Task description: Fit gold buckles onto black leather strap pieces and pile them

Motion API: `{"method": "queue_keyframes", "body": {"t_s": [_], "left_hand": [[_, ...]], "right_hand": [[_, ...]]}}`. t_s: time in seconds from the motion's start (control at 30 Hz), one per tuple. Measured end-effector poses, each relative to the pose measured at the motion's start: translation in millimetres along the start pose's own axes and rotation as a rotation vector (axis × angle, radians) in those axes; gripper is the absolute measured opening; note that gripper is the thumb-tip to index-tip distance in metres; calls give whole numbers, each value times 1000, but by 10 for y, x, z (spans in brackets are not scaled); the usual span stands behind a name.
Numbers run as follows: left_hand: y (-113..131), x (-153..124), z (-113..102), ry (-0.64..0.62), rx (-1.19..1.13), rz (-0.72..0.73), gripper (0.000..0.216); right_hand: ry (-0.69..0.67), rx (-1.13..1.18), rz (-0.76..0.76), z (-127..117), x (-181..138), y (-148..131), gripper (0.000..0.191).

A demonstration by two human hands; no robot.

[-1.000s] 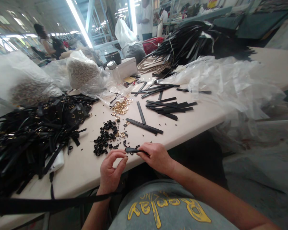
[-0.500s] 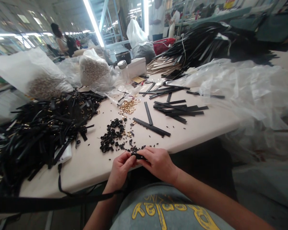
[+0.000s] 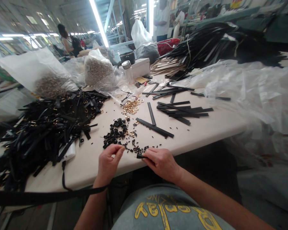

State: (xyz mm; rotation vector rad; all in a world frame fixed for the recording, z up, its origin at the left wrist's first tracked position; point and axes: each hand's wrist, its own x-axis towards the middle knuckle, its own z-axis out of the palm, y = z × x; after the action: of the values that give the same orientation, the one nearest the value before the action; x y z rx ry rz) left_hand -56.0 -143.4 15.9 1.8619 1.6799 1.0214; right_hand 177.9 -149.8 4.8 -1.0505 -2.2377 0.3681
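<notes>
My right hand point(image 3: 162, 163) is closed around a black strap point(image 3: 140, 156); its end sticks out past the fingertips to the left. Apart from it, at the table edge, my left hand point(image 3: 109, 159) has thumb and forefinger pinched together beside the small black bits point(image 3: 139, 149). Whatever is in that pinch, if anything, is too small to make out. Just beyond lie a heap of black loops point(image 3: 114, 132) and a few gold buckles point(image 3: 132, 133). More gold buckles point(image 3: 132, 107) are piled farther back.
Loose black strips point(image 3: 182, 110) lie on the right of the table point(image 3: 201, 127). A large heap of buckled black straps point(image 3: 50, 127) covers the left. Plastic bags of small parts point(image 3: 98, 70), a bottle point(image 3: 126, 68) and a bundle of long black strips point(image 3: 213, 44) stand behind.
My left hand has come off the black strap and moved left toward the small bits. My right hand keeps hold of the strap. The whole view has shifted slightly.
</notes>
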Motion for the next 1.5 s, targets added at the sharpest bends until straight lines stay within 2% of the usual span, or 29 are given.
{"method": "queue_keyframes", "body": {"t_s": [0.03,0.1,0.23,0.53,0.63,0.73,0.8,0.97,1.07,1.2,1.33,1.43,1.5], "left_hand": [[-67,75,-55,89,104,2,20],[-202,212,-126,159,300,16,20],[-387,363,-125,50,517,73,17],[-423,407,-108,19,554,54,16],[-424,406,-116,62,538,64,12],[-396,376,-109,124,400,24,13],[-337,334,-80,128,168,-69,17],[-32,149,126,-12,-621,-384,30],[162,34,270,-75,-900,-489,34],[289,-41,385,-82,-1028,-544,35],[284,-41,443,-65,-1065,-565,36],[246,-43,452,-67,-1035,-550,37],[227,-52,428,-116,-949,-490,32]], "right_hand": [[3,-1,2,-2,-2,6,21],[12,-8,1,3,-7,12,21],[27,-27,3,21,-17,18,17],[32,-20,32,20,-41,65,14],[50,-23,36,24,-46,73,14],[70,-27,42,11,-33,80,15],[85,-32,49,-10,-4,76,17],[153,-19,46,-63,121,26,19],[175,-24,42,-62,181,-8,20],[159,-80,32,-35,185,-35,23],[143,-135,21,-34,140,-32,26],[110,-171,-27,-49,105,3,27],[75,-188,-71,-55,83,36,27]]}}
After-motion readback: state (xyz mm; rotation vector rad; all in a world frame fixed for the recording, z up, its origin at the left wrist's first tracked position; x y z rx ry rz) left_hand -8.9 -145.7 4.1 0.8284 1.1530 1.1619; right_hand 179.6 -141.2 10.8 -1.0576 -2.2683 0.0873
